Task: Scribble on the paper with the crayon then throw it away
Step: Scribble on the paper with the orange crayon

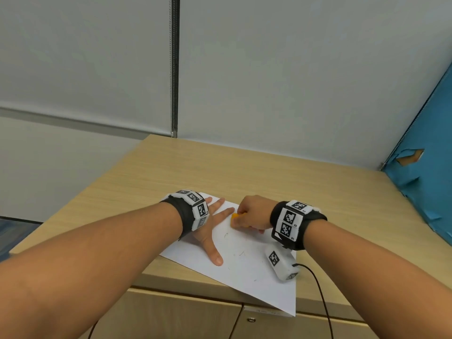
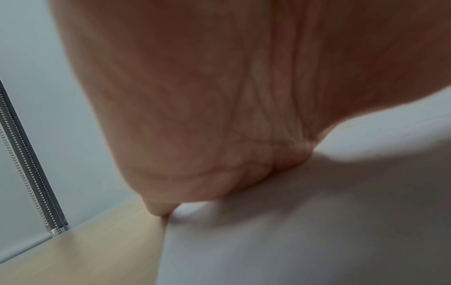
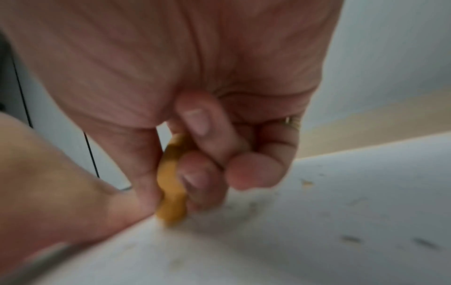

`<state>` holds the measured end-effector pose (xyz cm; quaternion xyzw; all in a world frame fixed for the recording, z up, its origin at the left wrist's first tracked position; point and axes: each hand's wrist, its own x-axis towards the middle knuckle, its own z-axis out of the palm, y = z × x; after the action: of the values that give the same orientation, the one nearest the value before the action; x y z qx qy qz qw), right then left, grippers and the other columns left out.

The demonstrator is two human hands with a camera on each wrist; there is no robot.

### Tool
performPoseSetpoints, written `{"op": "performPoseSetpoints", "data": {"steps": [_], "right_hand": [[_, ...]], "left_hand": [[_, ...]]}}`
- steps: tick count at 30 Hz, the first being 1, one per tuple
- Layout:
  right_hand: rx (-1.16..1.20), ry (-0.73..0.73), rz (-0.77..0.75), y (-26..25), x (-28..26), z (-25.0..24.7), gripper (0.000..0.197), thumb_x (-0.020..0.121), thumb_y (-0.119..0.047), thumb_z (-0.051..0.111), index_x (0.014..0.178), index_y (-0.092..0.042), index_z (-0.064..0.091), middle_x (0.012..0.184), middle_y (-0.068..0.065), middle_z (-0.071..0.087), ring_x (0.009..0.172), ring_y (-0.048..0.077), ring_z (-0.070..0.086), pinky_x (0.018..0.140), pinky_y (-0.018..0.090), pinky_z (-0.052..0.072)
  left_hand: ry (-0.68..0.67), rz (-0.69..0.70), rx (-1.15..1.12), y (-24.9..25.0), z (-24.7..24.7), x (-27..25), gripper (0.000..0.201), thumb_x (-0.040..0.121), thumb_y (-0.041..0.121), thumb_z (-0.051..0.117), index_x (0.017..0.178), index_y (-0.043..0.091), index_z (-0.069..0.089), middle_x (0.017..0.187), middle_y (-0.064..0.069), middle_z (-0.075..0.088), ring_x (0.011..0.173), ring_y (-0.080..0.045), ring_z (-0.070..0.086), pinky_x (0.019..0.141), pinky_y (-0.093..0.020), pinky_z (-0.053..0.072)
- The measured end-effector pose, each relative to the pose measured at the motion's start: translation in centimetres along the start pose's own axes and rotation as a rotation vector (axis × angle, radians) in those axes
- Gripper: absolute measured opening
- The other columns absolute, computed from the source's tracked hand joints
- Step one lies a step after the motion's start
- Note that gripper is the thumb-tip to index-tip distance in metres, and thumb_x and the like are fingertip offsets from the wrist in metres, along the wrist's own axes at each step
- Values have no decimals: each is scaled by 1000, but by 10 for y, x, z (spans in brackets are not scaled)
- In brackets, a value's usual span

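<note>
We saw right hand (image 1: 253, 212) pinching stubby orange crayon (image 3: 171, 185), tip on paper (image 1: 247, 263) overhanging worktop (image 1: 244, 167) front edge. Left hand (image 1: 208, 231) pressed flat, fingers (image 1: 221, 203) spread. We judged paper light, slippery, crushable; crayon brittle, grip low.

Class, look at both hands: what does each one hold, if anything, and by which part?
The right hand grips the orange crayon by its shaft, fingers curled round it, tip on the paper. The left hand holds nothing; it presses flat on the paper.

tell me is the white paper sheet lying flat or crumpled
Flat and spread. The white paper sheet lies unfolded on the light wooden cabinet top, the left hand pressing it open-palmed while the right hand grips the orange crayon.
</note>
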<state>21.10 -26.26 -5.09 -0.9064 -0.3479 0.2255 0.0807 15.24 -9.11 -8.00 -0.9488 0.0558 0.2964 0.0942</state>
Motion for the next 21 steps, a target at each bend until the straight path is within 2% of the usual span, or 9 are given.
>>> {"op": "performPoseSetpoints", "data": {"steps": [3, 4, 7, 8, 11, 12, 16, 19, 21], "right_hand": [[91, -286, -34, -1, -6, 3, 36, 89, -41, 72, 63, -18, 63, 60, 1, 58, 55, 18, 55, 63, 32, 53], [124, -302, -34, -1, -8, 4, 36, 90, -39, 72, 64, -17, 63, 60, 1, 57, 54, 17, 54, 62, 31, 53], [31, -21, 12, 1, -3, -1, 35, 91, -38, 67, 66, -14, 62, 63, 1, 61, 56, 20, 59, 60, 32, 55], [12, 6, 22, 2, -3, -2, 34, 91, -38, 66, 66, -14, 62, 63, 1, 62, 56, 20, 59, 58, 31, 54], [69, -246, -28, 2, -9, 1, 35, 90, -40, 71, 70, -11, 64, 60, 1, 57, 53, 17, 54, 54, 27, 51], [93, -276, -34, 2, -12, 3, 35, 90, -39, 71, 71, -11, 65, 60, 1, 56, 51, 15, 52, 53, 26, 50], [53, -4, 32, 9, -8, 0, 36, 92, -37, 68, 65, -13, 62, 61, 1, 61, 53, 20, 59, 57, 30, 56], [107, -225, -28, 8, -13, 1, 37, 91, -36, 71, 63, -14, 61, 57, -1, 55, 49, 14, 53, 58, 29, 53], [129, -193, -17, 11, -15, 4, 36, 93, -37, 70, 66, -14, 62, 56, -2, 55, 46, 12, 51, 60, 29, 53]], "left_hand": [[0, -8, 10, 0, 0, 0, 147, 51, 94, 63, 147, 42, -35, 159, 2, -41, 152, -36, -22, 120, -66, 1], [-2, -8, 9, 1, 1, 0, 147, 51, 94, 63, 147, 42, -35, 159, 2, -41, 152, -36, -22, 120, -66, 1], [-1, 4, -5, 0, 0, 1, 147, 50, 94, 64, 147, 43, -35, 160, 2, -40, 152, -36, -22, 120, -66, -1], [0, 5, -8, -1, 0, 1, 147, 50, 94, 64, 147, 43, -35, 160, 2, -40, 152, -36, -22, 120, -66, -1], [2, -9, -1, 0, 0, 0, 146, 53, 93, 65, 147, 42, -35, 160, 2, -40, 152, -36, -22, 120, -66, 0], [1, -9, -2, 1, 0, 0, 146, 52, 93, 65, 147, 42, -34, 160, 2, -40, 152, -36, -22, 120, -66, 0], [-1, -3, -13, 1, 0, 1, 147, 51, 94, 65, 148, 44, -34, 160, 3, -39, 152, -35, -22, 120, -65, -2], [-3, -16, -4, 1, -1, -1, 146, 53, 93, 65, 148, 42, -34, 160, 2, -40, 152, -35, -21, 121, -64, -1], [-9, -18, -1, 4, -3, -3, 145, 54, 92, 65, 148, 42, -34, 160, 2, -40, 152, -35, -22, 120, -64, -1]]}}
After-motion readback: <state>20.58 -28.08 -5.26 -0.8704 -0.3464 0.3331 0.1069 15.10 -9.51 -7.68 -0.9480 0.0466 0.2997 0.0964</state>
